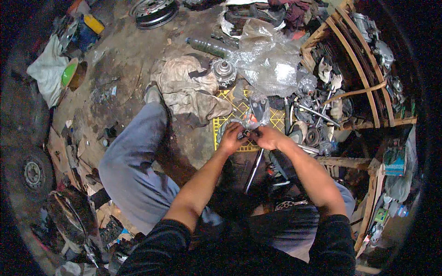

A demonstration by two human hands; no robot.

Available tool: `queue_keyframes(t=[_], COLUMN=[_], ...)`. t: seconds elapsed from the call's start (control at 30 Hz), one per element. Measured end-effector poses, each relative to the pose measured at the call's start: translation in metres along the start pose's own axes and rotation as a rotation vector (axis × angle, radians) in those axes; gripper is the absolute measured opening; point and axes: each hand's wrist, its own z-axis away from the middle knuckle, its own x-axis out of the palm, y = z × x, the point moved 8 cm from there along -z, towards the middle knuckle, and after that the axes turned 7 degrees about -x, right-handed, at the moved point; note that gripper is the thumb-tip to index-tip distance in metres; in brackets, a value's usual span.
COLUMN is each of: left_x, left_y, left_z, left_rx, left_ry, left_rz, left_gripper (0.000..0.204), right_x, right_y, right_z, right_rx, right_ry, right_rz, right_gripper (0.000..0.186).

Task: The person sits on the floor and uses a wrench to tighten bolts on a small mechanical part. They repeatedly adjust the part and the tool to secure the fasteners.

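My left hand (233, 138) and my right hand (268, 137) meet over a yellow plastic crate (222, 97). Fingers of both are closed around a small dark part (247, 133), round at one end, whose kind I cannot make out. Just beyond the fingertips lies clear plastic wrapping (261, 110) with a bit of red-orange in it. A long metal bar (254, 171) slants below my right hand. Behind the crate sit a grey metal housing (223, 70) and a crumpled, dirty cloth (182, 85).
Bubble wrap (269, 60) and a dark plastic bottle (207, 47) lie farther back. Metal parts and tools (313, 112) crowd the right, beside a wooden frame (357, 60). A wheel rim (154, 13) rests on the far floor; a tyre (32, 172) stands at left.
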Motion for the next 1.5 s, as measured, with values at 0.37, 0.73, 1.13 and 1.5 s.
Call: queue_keyframes(t=[0.37, 0.73, 1.13, 1.5], left_x=[0.004, 0.012, 0.019, -0.013], left_y=[0.005, 0.003, 0.013, -0.009], left_z=[-0.004, 0.002, 0.000, -0.007], left_rx=[-0.025, -0.083, 0.027, 0.078], left_ry=[-0.108, -0.196, -0.005, -0.045], left_rz=[0.064, 0.111, -0.201, -0.147], left_gripper=[0.037, 0.046, 0.031, 0.065], right_x=[-0.007, -0.006, 0.007, 0.007], right_y=[-0.001, -0.018, 0.028, 0.021], right_z=[-0.023, -0.062, -0.056, -0.050], right_rx=[-0.295, -0.552, -0.308, -0.227], right_ry=[-0.157, -0.451, -0.235, -0.199], right_rz=[0.614, 0.859, 0.582, 0.602], right_gripper=[0.051, 0.058, 0.061, 0.059])
